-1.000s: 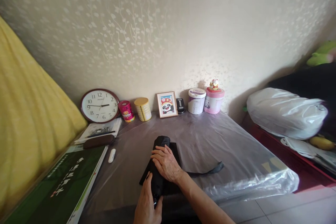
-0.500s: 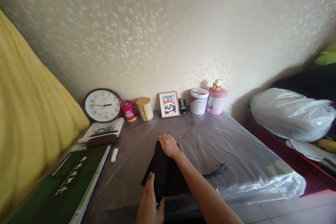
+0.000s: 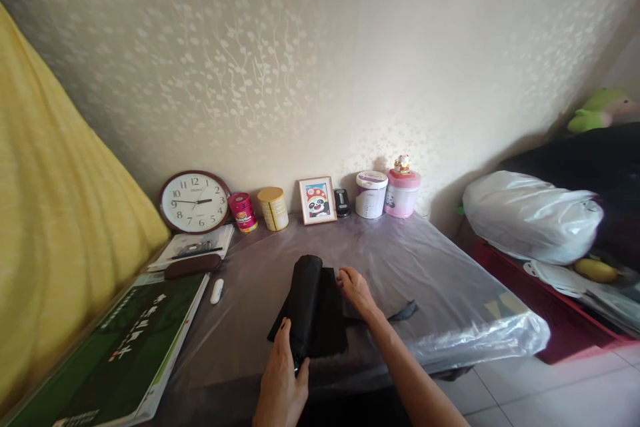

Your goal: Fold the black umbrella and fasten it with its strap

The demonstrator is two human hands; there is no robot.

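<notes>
A long black cloth roll [image 3: 305,293] lies on the plastic-covered table, its far end rounded. Under it a flat black cloth [image 3: 330,320] spreads to the right, and a dark corner pokes out on the left. My left hand [image 3: 285,373] is wrapped around the near end of the roll, where something small and shiny shows between thumb and fingers. At the upper right edge of the flat cloth, my right hand [image 3: 357,288] has its fingers curled in a pinch on the edge. A dark strap [image 3: 404,311] trails out beyond my right forearm.
Along the wall stand a clock [image 3: 195,201], a pink can [image 3: 243,212], a yellow can [image 3: 273,209], a framed panda picture [image 3: 318,200] and two lidded tubs [image 3: 371,195]. Left lies a green book [image 3: 115,347] near a white stick-like item [image 3: 217,291]. A white bag [image 3: 530,213] sits right.
My right hand has left the top of the roll and moved right to the flat cloth's edge, uncovering the roll's far end. My left hand keeps its hold. The view has shifted slightly right.
</notes>
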